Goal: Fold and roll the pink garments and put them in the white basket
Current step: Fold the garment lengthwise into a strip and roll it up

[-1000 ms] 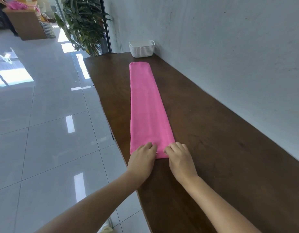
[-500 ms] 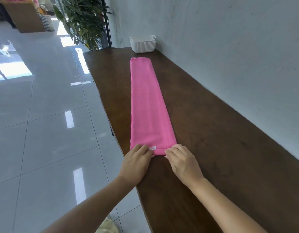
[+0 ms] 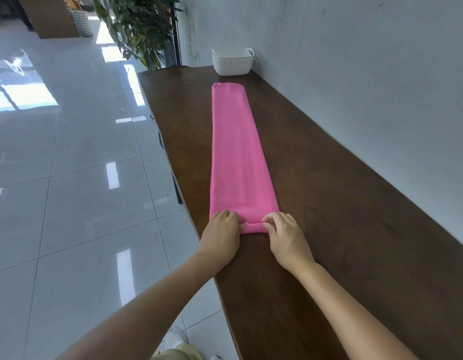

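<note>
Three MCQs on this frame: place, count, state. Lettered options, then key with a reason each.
1. Where is the white basket?
A) far end of the table, by the wall
B) on the floor
C) near end

2. How many pink garments lie on the table?
A) three
B) one
C) none

3. The pink garment's near end is:
A) hanging off the edge
B) flat, untouched
C) curled into a small roll

Key: 1A, it stands beyond the garment, against the wall. 2B, a single long folded strip. 3C, left hand and right hand pinch the rolled edge.
</note>
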